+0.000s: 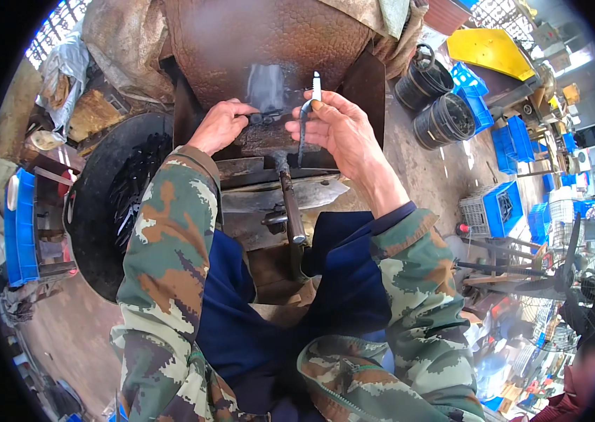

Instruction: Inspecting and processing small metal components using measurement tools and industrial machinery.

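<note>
Between the thumb and fingers of my right hand (339,130) is a slim curved metal piece (304,130), held upright. Its upper end is bright and its lower part dark. To the left, my left hand (223,126) has its fingers bent, with the index fingertip at small dark metal parts (263,118) on a rest. Whatever its fingers grip is hidden. Beyond both hands rises a large rounded brown machine surface (241,42), wet-looking, with a pale streak in its middle. A metal bar (290,204) runs from the rest toward me, between my knees.
A wide black tub (90,225) with many dark metal pieces stands left of my arm. Blue crates (22,228) are beyond it. Black buckets (445,119), a yellow panel (487,53) and a grey-blue crate (483,211) stand right. Someone's red sleeve (564,408) shows lower right.
</note>
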